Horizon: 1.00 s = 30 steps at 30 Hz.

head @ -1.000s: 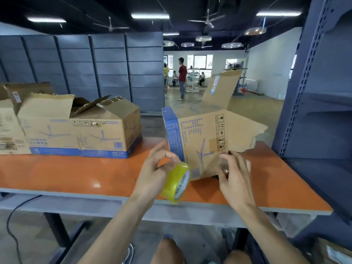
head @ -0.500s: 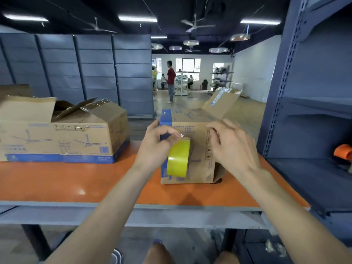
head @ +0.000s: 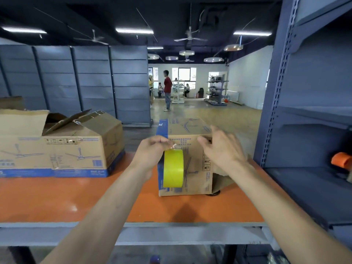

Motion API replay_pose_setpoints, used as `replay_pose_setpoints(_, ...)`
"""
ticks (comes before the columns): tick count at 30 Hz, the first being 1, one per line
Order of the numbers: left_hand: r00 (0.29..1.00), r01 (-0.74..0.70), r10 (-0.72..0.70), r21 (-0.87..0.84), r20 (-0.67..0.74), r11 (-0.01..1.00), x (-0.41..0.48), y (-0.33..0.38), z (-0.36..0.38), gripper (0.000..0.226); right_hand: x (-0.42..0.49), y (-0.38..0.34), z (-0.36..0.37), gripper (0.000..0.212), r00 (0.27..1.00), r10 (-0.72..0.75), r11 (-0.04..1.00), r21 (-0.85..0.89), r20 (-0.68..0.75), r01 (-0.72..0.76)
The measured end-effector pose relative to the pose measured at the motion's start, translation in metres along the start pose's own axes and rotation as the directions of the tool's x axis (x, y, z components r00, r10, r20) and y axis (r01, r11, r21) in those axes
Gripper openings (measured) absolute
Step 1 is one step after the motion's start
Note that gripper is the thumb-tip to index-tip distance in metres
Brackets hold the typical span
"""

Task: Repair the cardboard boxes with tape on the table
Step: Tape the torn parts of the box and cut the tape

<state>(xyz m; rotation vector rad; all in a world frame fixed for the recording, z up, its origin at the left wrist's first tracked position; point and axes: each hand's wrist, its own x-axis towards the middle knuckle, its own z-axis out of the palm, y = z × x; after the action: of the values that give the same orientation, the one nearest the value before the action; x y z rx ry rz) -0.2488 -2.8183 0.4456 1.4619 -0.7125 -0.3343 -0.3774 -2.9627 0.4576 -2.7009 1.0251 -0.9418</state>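
Orange table (head: 57, 199), left hand (head: 150, 153) gripping tape roll (head: 173, 168) at box (head: 196, 168) edge, right hand (head: 222, 151) splayed

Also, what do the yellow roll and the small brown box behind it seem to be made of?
The yellow tape roll looks like smooth plastic film, slightly glossy; its clear loose end glints where the left hand pinches it. The small brown printed box looks like matte cardboard, probably corrugated: dull surface, creased flap.

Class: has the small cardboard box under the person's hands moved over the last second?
Yes. Against the orange table, the small box has gone from tilted with its flap raised to standing flat, flap folded down.
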Motion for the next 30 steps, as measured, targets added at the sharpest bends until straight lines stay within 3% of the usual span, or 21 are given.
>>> replay_pose_setpoints(3, 0.998, -0.058, 0.057, -0.039, -0.023, 0.998, -0.002, 0.0, -0.004, 0.025, 0.0, -0.007, -0.001, 0.057, 0.997, 0.042, 0.988, 0.152, -0.057, -0.032)
replay_pose_setpoints(7, 0.966, -0.249, 0.249, 0.011, -0.068, 0.968, -0.008, 0.008, -0.012, 0.033, 0.002, -0.018, -0.009, 0.043, 0.982, 0.099, 0.935, 0.353, -0.158, -0.038)
replay_pose_setpoints(9, 0.941, -0.33, 0.331, 0.022, -0.071, 0.944, -0.01, 0.012, -0.02, 0.029, 0.008, -0.02, -0.014, 0.045, 0.987, 0.111, 0.876, 0.481, -0.12, -0.04)
replay_pose_setpoints(11, 0.921, -0.385, 0.387, 0.046, -0.051, 0.922, -0.012, 0.013, -0.03, 0.021, 0.011, -0.02, -0.009, 0.062, 0.994, 0.101, 0.817, 0.575, -0.05, -0.054)
replay_pose_setpoints(13, 0.915, -0.398, 0.403, 0.104, -0.026, 0.911, -0.013, 0.008, -0.038, 0.018, 0.009, -0.019, 0.007, 0.068, 0.997, 0.072, 0.816, 0.575, -0.001, -0.058)
replay_pose_setpoints(16, 0.935, -0.351, 0.352, 0.203, 0.033, 0.914, -0.02, -0.005, -0.041, 0.019, 0.001, -0.009, 0.043, 0.053, 0.997, 0.046, 0.782, 0.618, 0.066, -0.077)
replay_pose_setpoints(19, 0.956, -0.292, 0.284, 0.268, 0.07, 0.918, -0.024, -0.035, -0.043, 0.022, -0.008, -0.003, 0.066, 0.051, 0.996, 0.047, 0.793, 0.603, 0.08, -0.086)
replay_pose_setpoints(23, 0.973, -0.229, 0.215, 0.276, 0.079, 0.934, -0.024, -0.057, -0.044, 0.02, -0.012, 0.006, 0.085, 0.051, 0.998, 0.059, 0.858, 0.509, 0.039, -0.07)
replay_pose_setpoints(30, 0.972, -0.234, 0.227, 0.233, 0.055, 0.944, -0.017, -0.06, -0.043, 0.016, -0.021, 0.019, 0.103, 0.058, 0.999, 0.015, 0.853, 0.522, 0.033, -0.03)
